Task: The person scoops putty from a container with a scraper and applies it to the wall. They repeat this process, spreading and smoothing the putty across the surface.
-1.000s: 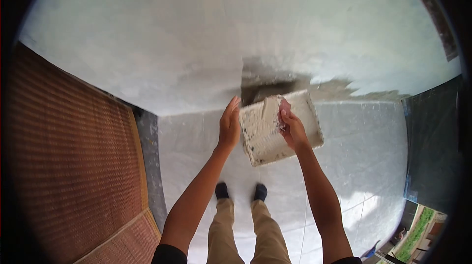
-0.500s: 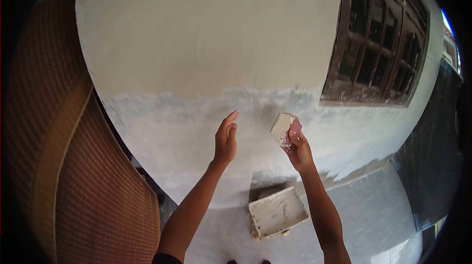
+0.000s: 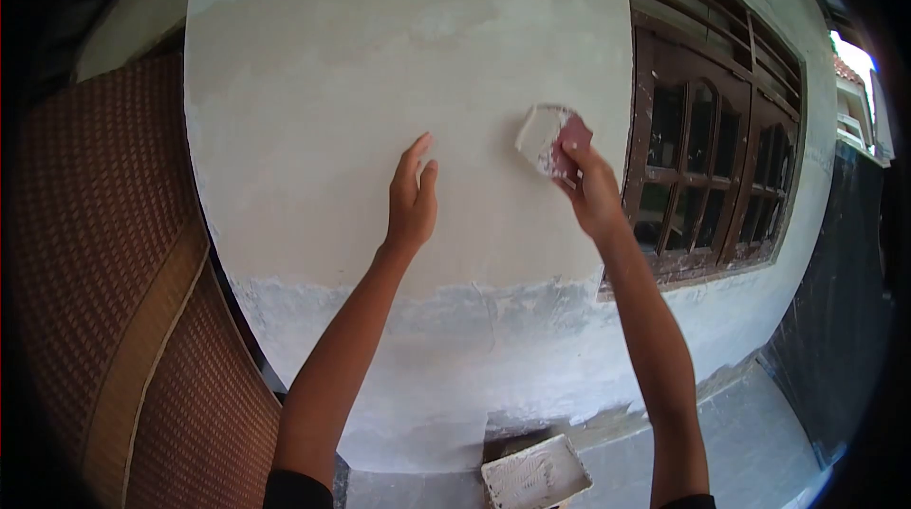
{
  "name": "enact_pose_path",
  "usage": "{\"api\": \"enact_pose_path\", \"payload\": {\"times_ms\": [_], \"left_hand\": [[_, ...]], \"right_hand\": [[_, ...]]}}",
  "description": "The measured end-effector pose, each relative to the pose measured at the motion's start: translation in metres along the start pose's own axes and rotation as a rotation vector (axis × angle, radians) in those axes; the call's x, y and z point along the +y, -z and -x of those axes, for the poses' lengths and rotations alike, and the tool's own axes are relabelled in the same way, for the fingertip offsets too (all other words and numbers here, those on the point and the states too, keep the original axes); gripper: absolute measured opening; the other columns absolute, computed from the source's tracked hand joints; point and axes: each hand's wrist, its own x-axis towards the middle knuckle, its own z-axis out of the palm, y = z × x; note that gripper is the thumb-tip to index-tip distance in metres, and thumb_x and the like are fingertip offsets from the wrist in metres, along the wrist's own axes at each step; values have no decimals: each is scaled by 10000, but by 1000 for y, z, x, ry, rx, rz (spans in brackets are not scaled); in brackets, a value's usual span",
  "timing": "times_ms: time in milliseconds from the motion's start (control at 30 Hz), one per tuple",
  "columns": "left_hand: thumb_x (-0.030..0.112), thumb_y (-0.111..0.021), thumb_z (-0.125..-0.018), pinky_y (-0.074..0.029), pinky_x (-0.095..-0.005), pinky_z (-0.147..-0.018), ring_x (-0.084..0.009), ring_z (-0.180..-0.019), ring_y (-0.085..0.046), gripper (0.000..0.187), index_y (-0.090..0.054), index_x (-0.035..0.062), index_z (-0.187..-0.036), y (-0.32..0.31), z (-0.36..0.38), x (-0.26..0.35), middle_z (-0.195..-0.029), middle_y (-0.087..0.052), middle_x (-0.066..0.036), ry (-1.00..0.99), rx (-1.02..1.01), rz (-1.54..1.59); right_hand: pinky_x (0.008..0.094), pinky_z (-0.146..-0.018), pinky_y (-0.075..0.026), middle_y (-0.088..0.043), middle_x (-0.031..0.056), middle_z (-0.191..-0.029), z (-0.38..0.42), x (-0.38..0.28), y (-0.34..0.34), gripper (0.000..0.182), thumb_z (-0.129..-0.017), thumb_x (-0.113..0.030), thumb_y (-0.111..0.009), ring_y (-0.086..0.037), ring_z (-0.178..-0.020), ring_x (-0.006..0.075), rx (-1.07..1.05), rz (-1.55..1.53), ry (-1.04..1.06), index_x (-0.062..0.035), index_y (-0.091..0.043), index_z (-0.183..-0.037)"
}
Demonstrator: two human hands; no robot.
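Observation:
My right hand grips a flat maroon putty scraper by its lower right part, thumb across its face. Whitish paste coats the scraper's left half and speckles the rest. It is held up in front of the wall, left of the window. To the left, my left hand is raised before the same wall, empty, with thumb and fingers apart. The wall is pale beige above, with a ragged greyish-white band below.
A paste-smeared tray sits on the grey tiled floor at the wall's foot. A brown wooden window is at right, beside a dark sheet. Woven brown matting stands along the left.
My view has tilted upward, showing more wall and window. Both hands have risen along the wall, the right one still holding the scraper. The tray now sits lower in view.

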Motion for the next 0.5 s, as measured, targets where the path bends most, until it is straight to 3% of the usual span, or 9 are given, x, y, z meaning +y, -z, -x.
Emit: {"api": "enact_pose_path", "payload": {"times_ms": [133, 200, 233, 300, 333, 400, 500], "left_hand": [[190, -393, -1006, -273, -413, -1141, -277, -1377, -366, 447, -387, 31, -1423, -1, -52, 6, -1447, -422, -160, -126, 25, -215], [186, -394, -1005, -272, -425, -1143, -286, -1387, -345, 454, -369, 35, -1432, -1, -68, 5, -1462, -395, -162, -160, 31, -285], [184, -418, -998, -292, -422, -1131, -307, -1374, -350, 470, -353, 28, -1436, 0, -75, 4, -1464, -386, -168, -204, 32, -366], [182, -441, -992, -313, -419, -1118, -328, -1360, -355, 488, -337, 21, -1441, 0, -84, -1, -1466, -376, -174, -251, 40, -452], [172, -453, -984, -312, -420, -1119, -329, -1360, -354, 495, -335, 16, -1439, 0, -89, -3, -1468, -371, -173, -287, 51, -495], [161, -465, -976, -312, -421, -1119, -331, -1359, -352, 503, -333, 11, -1438, 0, -97, -8, -1469, -367, -171, -325, 63, -539], [156, -457, -985, -279, -427, -1139, -325, -1381, -323, 515, -307, 31, -1461, 0, -108, -16, -1488, -343, -162, -379, 45, -574]], "right_hand": [[306, -831, -494, -658, 25, -1004, -54, -52, -34, 258, -947, -176, -557, -623, -922, 131, -39, 147, 266, -51, -637, -1159], [294, -824, -500, -695, 77, -978, -80, -68, -47, 247, -939, -145, -559, -656, -892, 189, -19, 514, 675, -24, -652, -1132], [294, -824, -500, -695, 77, -978, -88, -74, -54, 247, -939, -145, -559, -656, -892, 189, -27, 513, 682, -24, -652, -1132], [309, -808, -517, -706, 125, -994, -100, -84, -70, 248, -926, -123, -567, -663, -881, 266, 39, 816, 981, -40, -654, -1143], [309, -808, -517, -706, 125, -994, -110, -85, -75, 248, -926, -123, -567, -663, -881, 266, 37, 811, 988, -40, -654, -1143], [342, -785, -535, -700, 129, -1033, -126, -84, -85, 261, -902, -76, -584, -653, -893, 311, 93, 971, 1232, -71, -662, -1151], [378, -788, -539, -695, 106, -1064, -138, -80, -91, 286, -885, -51, -594, -648, -913, 298, 132, 1111, 1401, -84, -657, -1162]]}}
